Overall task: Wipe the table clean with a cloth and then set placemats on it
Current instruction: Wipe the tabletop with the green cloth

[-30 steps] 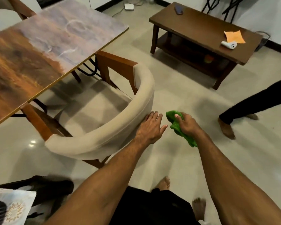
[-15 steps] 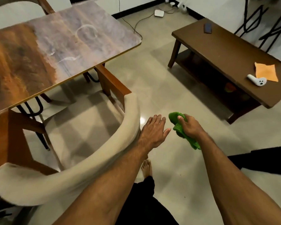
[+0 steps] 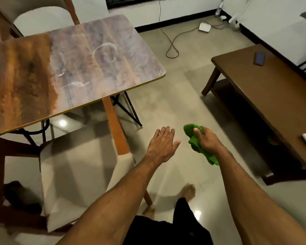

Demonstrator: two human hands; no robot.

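The table [image 3: 74, 68] with a brown and grey patterned top fills the upper left; white smear marks and a ring show on its grey part. My right hand [image 3: 208, 139] grips a crumpled green cloth [image 3: 194, 138] in the air over the floor, right of the table's near corner. My left hand [image 3: 162, 145] hovers beside it with straight fingers, holding nothing and apart from the chair. No placemats are in view.
A beige cushioned chair [image 3: 74, 167] with a wooden frame sits under the table's near edge. A second chair [image 3: 42, 18] stands behind the table. A low dark coffee table [image 3: 265, 96] at right carries a phone [image 3: 259, 58]. A cable [image 3: 171, 43] lies on the tiled floor.
My left hand has come off the chair's back and now hovers free. The view has swung so the table is closer and more central. The cloth stays in my right hand.
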